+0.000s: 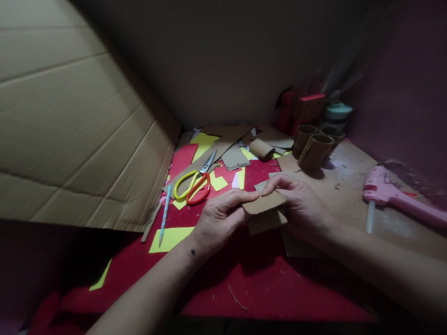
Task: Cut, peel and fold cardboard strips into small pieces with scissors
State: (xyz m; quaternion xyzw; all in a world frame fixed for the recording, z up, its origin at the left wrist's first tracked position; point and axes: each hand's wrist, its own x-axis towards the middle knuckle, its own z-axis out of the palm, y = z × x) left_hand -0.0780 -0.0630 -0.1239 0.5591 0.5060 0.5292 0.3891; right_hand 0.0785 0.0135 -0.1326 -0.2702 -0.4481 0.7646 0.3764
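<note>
Both of my hands hold one small strip of brown cardboard [264, 204] just above the red sheet [244, 274]. My left hand [220, 216] pinches its left end with thumb and fingers. My right hand [300, 204] grips the right end, fingers curled over the top edge. The strip is bent, with a lower flap showing under it. Yellow-and-orange scissors [195, 184] lie a little left of my hands, and a blue pencil [165, 214] lies beside them.
A big cardboard sheet [70, 121] leans at the left. Yellow paper scraps [170, 238] and cardboard offcuts [233, 156] litter the red sheet. Cardboard tubes [314, 149] stand at the back right. A pink glue gun [394, 195] rests on the right.
</note>
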